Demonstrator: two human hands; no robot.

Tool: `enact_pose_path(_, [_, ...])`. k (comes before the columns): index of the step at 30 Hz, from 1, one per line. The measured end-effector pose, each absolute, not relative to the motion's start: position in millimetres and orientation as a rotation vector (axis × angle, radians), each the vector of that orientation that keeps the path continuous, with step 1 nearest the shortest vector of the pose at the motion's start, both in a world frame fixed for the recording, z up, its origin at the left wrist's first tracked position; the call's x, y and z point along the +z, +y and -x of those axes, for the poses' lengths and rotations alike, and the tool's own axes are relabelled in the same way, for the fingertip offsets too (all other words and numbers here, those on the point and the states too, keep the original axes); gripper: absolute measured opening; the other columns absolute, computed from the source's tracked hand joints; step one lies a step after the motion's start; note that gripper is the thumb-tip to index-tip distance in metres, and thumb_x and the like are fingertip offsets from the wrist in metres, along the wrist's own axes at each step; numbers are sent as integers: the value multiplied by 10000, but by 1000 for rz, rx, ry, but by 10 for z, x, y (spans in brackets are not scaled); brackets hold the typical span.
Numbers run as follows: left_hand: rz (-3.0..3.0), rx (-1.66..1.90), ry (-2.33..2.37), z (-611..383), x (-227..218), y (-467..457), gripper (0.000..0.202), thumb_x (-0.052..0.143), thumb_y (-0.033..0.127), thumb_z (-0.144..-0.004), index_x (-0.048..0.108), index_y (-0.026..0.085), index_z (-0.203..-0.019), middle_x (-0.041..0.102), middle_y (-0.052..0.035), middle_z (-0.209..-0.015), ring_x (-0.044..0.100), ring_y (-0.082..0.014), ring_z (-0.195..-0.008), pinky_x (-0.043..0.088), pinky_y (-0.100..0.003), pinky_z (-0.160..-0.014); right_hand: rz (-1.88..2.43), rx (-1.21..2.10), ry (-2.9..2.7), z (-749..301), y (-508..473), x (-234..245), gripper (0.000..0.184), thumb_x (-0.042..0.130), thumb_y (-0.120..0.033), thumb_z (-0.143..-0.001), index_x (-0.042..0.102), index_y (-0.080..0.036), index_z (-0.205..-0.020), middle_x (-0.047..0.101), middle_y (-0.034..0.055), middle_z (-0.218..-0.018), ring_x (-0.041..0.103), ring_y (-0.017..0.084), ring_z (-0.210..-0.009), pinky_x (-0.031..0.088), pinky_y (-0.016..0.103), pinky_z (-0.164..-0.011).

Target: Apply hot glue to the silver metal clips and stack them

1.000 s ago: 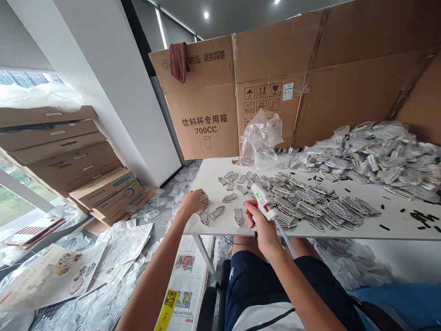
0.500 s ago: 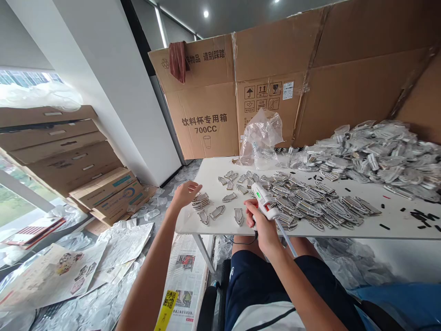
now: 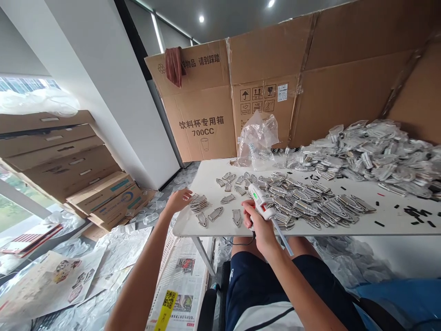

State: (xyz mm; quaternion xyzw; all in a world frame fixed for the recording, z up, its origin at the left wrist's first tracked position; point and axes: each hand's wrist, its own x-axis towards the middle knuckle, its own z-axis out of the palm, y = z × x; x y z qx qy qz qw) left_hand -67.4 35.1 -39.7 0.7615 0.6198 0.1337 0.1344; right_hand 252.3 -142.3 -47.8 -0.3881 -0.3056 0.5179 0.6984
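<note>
Tall brown cardboard wall [image 3: 268, 55] running right behind the white table [image 3: 186, 227], dark red cloth [image 3: 174, 67] draped over its top edge, round ceiling light [image 3: 201, 19] shining above, pale pillar [image 3: 103, 82] slanting on the left, daylight at the window [image 3: 29, 84], cartons [image 3: 110, 202] stacked nearby, loose plastic [image 3: 87, 305] strewn across the grey floor [image 3: 181, 178]

white glue gun [image 3: 261, 202] | tilted | silvery pieces [image 3: 199, 203] | stacked, far left

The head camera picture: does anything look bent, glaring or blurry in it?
In the head view, the pillar leans sharply, perhaps from a wide lens; the ceiling light glares white; the plastic-wrapped pile shows pale glints; the white glue gun and right hand look fairly sharp.
</note>
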Motion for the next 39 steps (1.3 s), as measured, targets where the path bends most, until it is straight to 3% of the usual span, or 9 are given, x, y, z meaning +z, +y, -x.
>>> enact_pose_path(5, [-2203,482,1846,662,-390,395,268,738,392,-1030,743,164,-1171,776,-85,-1155,751,-231,-1025,628,-466,-966,857,1151,-675,-2529,-1418,-469,269,825,-450,-835,691,-226,-903,550,-76,-668,373,58,-449,343,241,-487])
enact_pose_path(11, [-2238,783,1703,684,-213,319,413,826,469,-854,746,232,-1182,835,-56,-1117,781,-263,-1065,613,-384,-979,865,1144,-656,-2544,-1398,-466,293,835,-466,-818,693,-221,-894,562,-70,-686,377,51,-443,344,233,-470])
enact_pose_path(18, [-2323,724,1449,519,-74,159,443,820,539,-814,765,272,-1163,848,-45,-1089,789,-269,-1002,629,-397,-918,871,1147,-670,-2519,-1391,-498,287,824,-464,-827,691,-222,-903,551,-71,-665,389,53,-454,360,225,-475])
enact_pose_path(31, [-2402,570,1472,414,-48,59,370,759,528,-859,767,289,-1141,846,-30,-1073,789,-270,-994,601,-398,-922,869,1138,-670,-2527,-1362,-542,295,816,-469,-831,685,-221,-924,548,-74,-652,379,58,-450,357,226,-470])
enact_pose_path(35, [-2437,589,1503,381,53,-47,451,790,565,-827,756,281,-1176,818,-54,-1193,772,-292,-1046,595,-410,-908,870,1139,-679,-2527,-1363,-540,289,813,-466,-834,686,-222,-921,554,-73,-650,376,59,-450,357,233,-474])
enact_pose_path(39, [-2473,695,1579,106,120,-316,400,686,555,-939,738,259,-1204,780,-97,-1259,733,-322,-1142,568,-425,-909,870,1111,-663,-2527,-1400,-462,266,810,-447,-835,676,-225,-892,547,-76,-641,370,63,-452,352,243,-476])
